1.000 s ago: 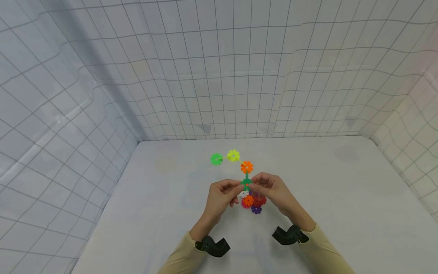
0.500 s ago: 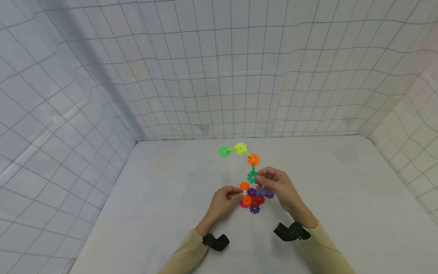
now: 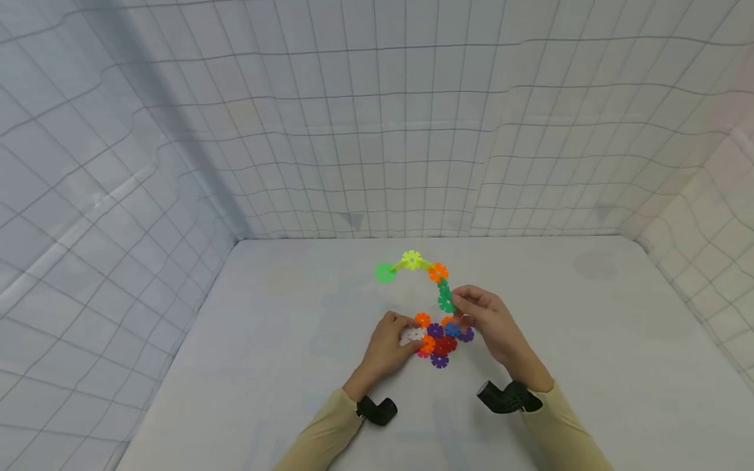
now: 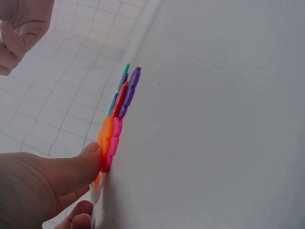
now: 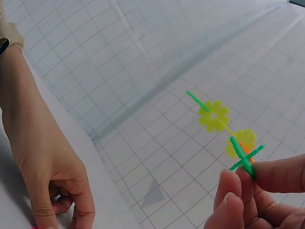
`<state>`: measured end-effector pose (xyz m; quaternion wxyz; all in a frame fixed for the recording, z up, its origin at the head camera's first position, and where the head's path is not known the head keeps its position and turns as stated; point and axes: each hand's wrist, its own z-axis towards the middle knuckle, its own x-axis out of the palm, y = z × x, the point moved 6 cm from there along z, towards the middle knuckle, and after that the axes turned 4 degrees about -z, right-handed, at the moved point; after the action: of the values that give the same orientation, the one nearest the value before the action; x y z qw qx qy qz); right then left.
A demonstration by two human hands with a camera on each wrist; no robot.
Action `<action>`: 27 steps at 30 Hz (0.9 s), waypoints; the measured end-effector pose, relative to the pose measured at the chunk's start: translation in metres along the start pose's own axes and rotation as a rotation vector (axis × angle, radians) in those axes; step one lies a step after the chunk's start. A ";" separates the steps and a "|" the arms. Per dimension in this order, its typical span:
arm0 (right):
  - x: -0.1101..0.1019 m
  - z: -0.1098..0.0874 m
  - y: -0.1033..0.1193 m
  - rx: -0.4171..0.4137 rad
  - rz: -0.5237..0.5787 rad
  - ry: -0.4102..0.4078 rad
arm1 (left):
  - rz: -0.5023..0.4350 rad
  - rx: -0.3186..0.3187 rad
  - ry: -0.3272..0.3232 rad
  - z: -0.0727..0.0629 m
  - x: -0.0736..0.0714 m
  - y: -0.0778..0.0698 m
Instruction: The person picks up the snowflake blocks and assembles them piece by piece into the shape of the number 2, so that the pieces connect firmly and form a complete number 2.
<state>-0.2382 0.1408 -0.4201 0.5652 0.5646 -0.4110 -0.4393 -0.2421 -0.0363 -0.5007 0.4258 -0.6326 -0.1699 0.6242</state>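
My right hand [image 3: 495, 324] pinches the green snowflake disc [image 3: 446, 302] at the near end of a chain of interlocking plastic discs. From it the chain curves away through an orange disc [image 3: 438, 272] and a yellow disc [image 3: 412, 260] to a light green disc [image 3: 385, 273]. My left hand [image 3: 384, 350] reaches to the left side of a loose pile, thumb and forefinger apart around white discs [image 3: 417, 333]. In the left wrist view its thumb touches an orange disc [image 4: 105, 138] lying over a pink disc [image 4: 113, 148]; the other fingertips are partly hidden.
More discs lie in the pile on the white table [image 3: 265, 366], among them red discs [image 3: 449, 345], purple discs [image 3: 439, 361] and a blue disc [image 3: 452, 330]. Grid-patterned sheeting [image 3: 377, 131] stands along the back and both sides. A black wrist mount [image 3: 509, 397] sits on the right wrist.
My left hand has let go of the chain's green disc and moved down to the pile, where its fingers have spread. My right hand has carried the chain slightly to the right.
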 end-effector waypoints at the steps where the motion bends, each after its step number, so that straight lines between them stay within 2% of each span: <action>1: 0.000 0.000 0.000 0.003 0.015 0.007 | -0.008 0.002 0.006 0.000 0.000 0.000; 5: -0.001 -0.002 0.000 0.006 0.090 0.059 | -0.025 0.013 0.032 -0.002 -0.003 0.000; 10: 0.000 -0.002 0.002 0.014 0.254 0.162 | -0.080 0.001 0.049 -0.001 -0.005 0.005; 14: 0.002 -0.004 0.007 -0.022 0.382 0.268 | -0.131 -0.022 0.046 0.000 -0.006 0.011; 18: 0.003 -0.005 0.012 -0.062 0.458 0.347 | -0.174 -0.048 0.039 0.000 -0.007 0.015; 21: 0.002 -0.005 0.013 -0.070 0.482 0.369 | -0.192 -0.049 0.030 0.000 -0.007 0.015; 27: 0.001 -0.006 0.012 -0.034 0.489 0.357 | -0.191 0.005 -0.005 0.001 -0.008 0.012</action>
<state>-0.2318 0.1415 -0.4082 0.7268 0.5078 -0.4213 -0.1908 -0.2484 -0.0491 -0.5046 0.4847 -0.6107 -0.2289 0.5828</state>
